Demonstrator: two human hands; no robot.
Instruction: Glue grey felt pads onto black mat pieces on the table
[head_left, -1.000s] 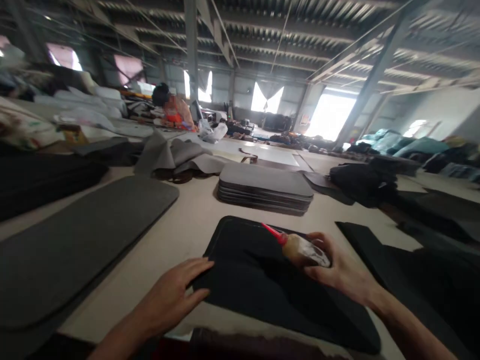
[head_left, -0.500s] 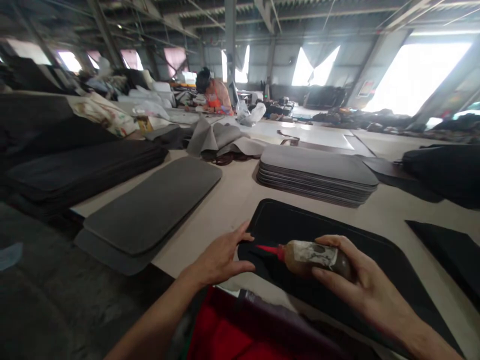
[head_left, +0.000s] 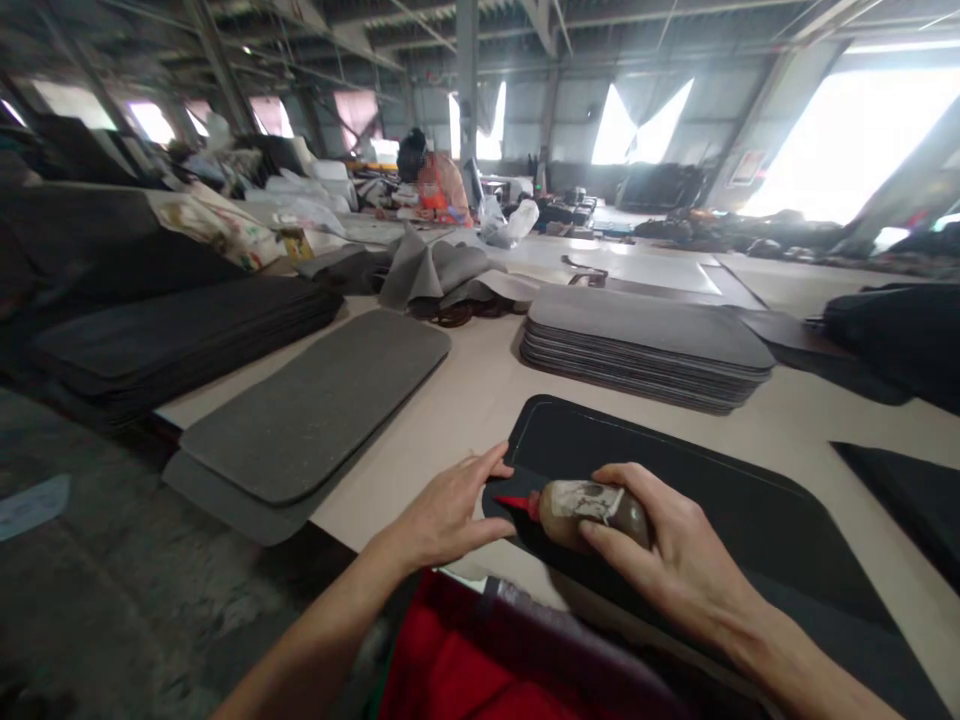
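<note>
A black rounded panel (head_left: 675, 480) lies on the beige table (head_left: 465, 400) in front of me. My right hand (head_left: 667, 560) grips a brown squeeze bottle (head_left: 585, 505) with a red nozzle, lying almost flat, its tip pointing left at the panel's near left corner. My left hand (head_left: 450, 510) rests with fingers spread on that same corner, thumb and index finger touching the panel's edge just beside the nozzle tip.
A stack of grey rounded panels (head_left: 645, 345) sits behind the black one. Two grey panels (head_left: 315, 410) overhang the table's left edge; dark stacks (head_left: 172, 335) lie further left. Crumpled grey fabric (head_left: 442, 275) and a seated person (head_left: 431, 185) are far back. Black pieces (head_left: 900, 490) lie right.
The bottle swung from pointing up-left to nearly level, and its tip came down to the panel's left corner. My left hand stayed on that corner. My view turned left and down.
</note>
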